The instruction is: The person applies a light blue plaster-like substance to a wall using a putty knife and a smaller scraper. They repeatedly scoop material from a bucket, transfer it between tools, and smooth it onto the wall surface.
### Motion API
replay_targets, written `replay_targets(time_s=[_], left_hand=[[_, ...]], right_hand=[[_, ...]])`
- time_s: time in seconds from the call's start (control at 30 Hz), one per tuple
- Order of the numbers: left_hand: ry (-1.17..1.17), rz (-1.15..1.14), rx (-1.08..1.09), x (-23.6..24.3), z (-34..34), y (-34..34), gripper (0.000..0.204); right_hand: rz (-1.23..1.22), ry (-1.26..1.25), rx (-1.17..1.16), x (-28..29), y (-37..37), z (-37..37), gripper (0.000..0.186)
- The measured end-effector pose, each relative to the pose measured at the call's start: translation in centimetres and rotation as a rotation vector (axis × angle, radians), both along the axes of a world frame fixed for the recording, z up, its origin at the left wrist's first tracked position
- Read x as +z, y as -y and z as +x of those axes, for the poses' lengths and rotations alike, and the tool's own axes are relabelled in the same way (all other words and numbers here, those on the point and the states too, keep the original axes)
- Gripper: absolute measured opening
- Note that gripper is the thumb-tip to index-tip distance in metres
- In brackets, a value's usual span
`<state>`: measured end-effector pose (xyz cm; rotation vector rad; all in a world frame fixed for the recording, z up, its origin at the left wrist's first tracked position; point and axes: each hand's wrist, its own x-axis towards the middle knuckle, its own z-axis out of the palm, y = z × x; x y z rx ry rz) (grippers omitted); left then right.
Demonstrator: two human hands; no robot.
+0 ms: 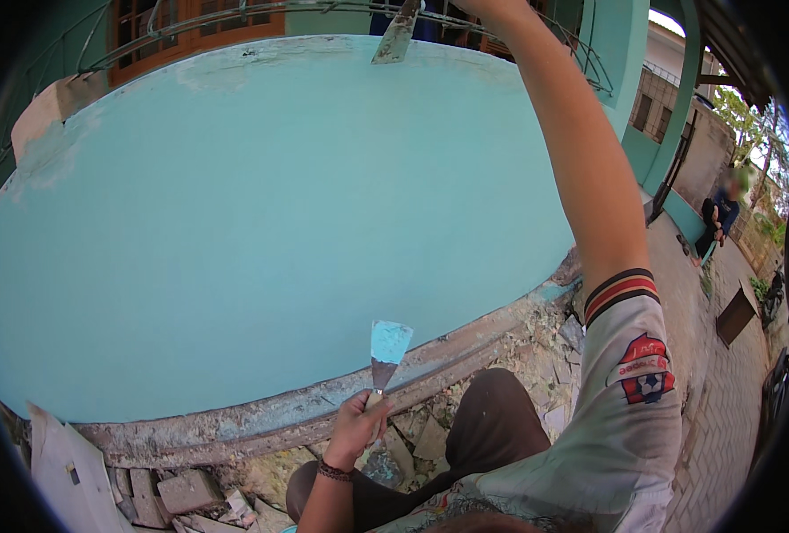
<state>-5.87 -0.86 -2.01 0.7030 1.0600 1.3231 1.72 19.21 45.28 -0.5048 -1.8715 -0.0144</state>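
Note:
My left hand (356,425) is closed around the handle of a putty knife (380,369) held upright in front of the low turquoise wall (261,231). Turquoise paste (390,339) covers the broad end of its blade. My right arm reaches far up to the wall's top edge. Only part of my right hand (482,5) shows, its fingers cut off by the picture's upper edge. Beside it a wider, worn scraper (395,43) rests its blade against the top of the wall, its handle running up toward that hand, which appears to grip it.
Broken bricks (188,491) and rubble lie along the wall's rough base ledge (235,435). A pale sheet (70,471) leans at the lower left. Metal railing bars (314,7) run above the wall. At right, another person (721,213) sits beside a paved path (719,400) with a brown box (737,313).

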Motion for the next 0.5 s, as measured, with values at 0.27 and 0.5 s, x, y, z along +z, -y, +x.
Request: replay_targets(time_s=[0.27, 0.5], left_hand=[[-0.009, -0.036, 0.058, -0.8, -0.9, 0.8, 0.014], [-0.013, -0.025, 0.051, -0.8, -0.7, 0.8, 0.014]], right_hand=[[0.113, 0.002, -0.134, 0.0, -2.1, -2.3, 0.041], [0.107, -0.054, -0.153, 1.1, -4.4, -3.2, 0.042]])
